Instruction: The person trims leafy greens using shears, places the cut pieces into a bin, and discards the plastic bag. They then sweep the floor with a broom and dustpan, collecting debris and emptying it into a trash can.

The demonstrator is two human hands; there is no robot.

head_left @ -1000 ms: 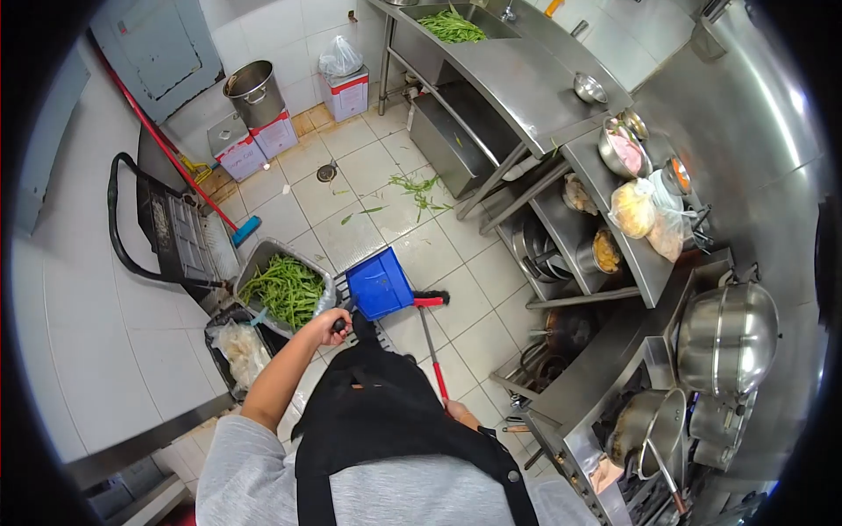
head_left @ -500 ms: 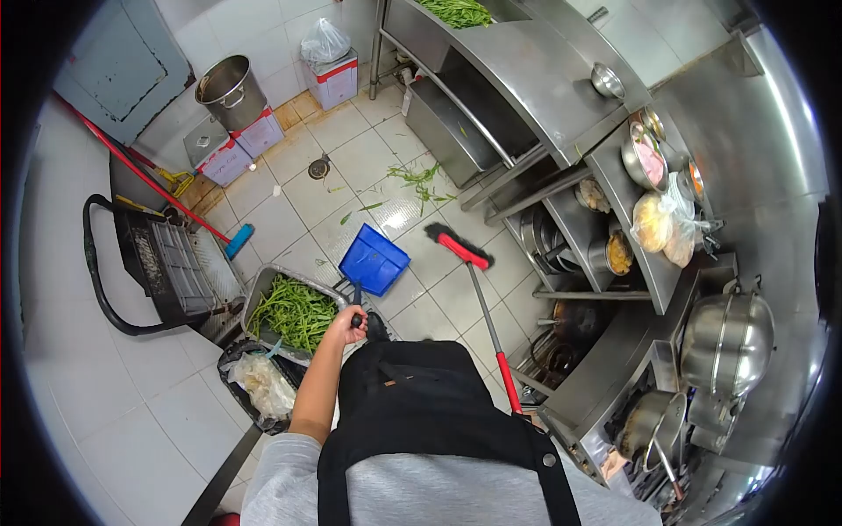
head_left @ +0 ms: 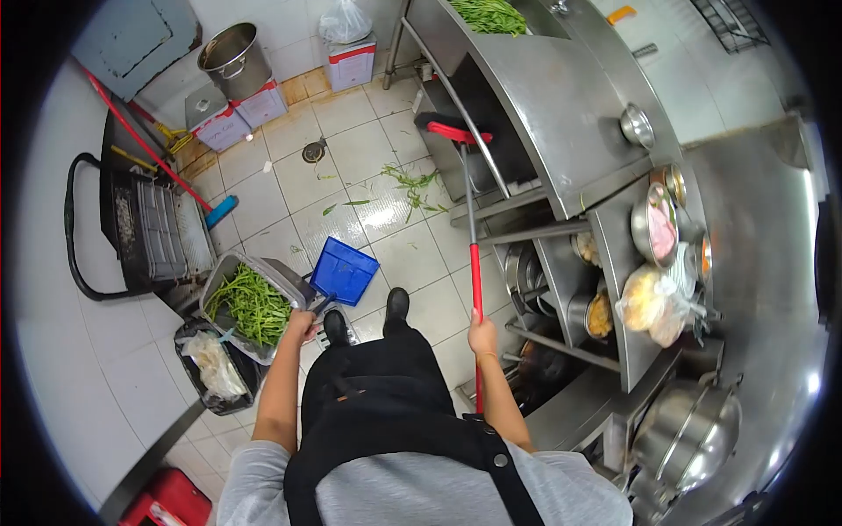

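My left hand (head_left: 303,324) is closed round the dark handle of a blue dustpan (head_left: 346,270), whose pan is just above or on the tiled floor. My right hand (head_left: 481,335) grips the red and grey pole of a broom (head_left: 474,263). The broom's red head (head_left: 458,132) with dark bristles is raised in front of the steel counter's lower opening. Scattered green leaves and stems (head_left: 410,186) lie on the tiles between dustpan and counter. Beside my left hand stands a grey bin (head_left: 281,279) filled with green stems (head_left: 250,307).
A black-lined bin (head_left: 248,386) stands at lower left, near a black crate (head_left: 158,230). A steel pot (head_left: 235,63) and boxes line the back wall. A floor drain (head_left: 313,152) lies ahead. Steel shelves (head_left: 561,298) with bowls and a steel counter (head_left: 570,105) border the right side.
The broom head has moved forward and up off the floor towards the counter. My right hand has come into view on the pole. The view has shifted, and both feet now show.
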